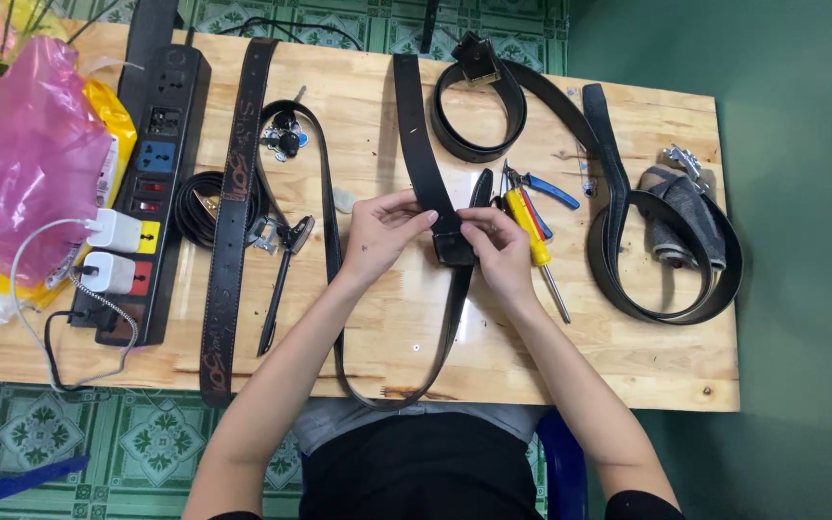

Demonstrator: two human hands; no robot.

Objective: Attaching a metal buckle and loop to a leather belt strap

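Note:
A black leather belt [416, 125] runs down the middle of the wooden table [628, 356] and loops off the front edge. My left hand [382, 234] pinches the strap just above its black buckle end [455, 248]. My right hand [498, 248] holds the same buckle end from the right side. Both hands meet over the table's centre, fingers closed on the belt.
A stitched dark belt [233, 193] lies at left beside a black power strip [151, 183] with white chargers. A coiled belt [479, 106] is at the back, another looped belt [666, 260] at right. Yellow screwdriver [532, 236], blue-handled pliers [541, 185], pink bag [21, 144].

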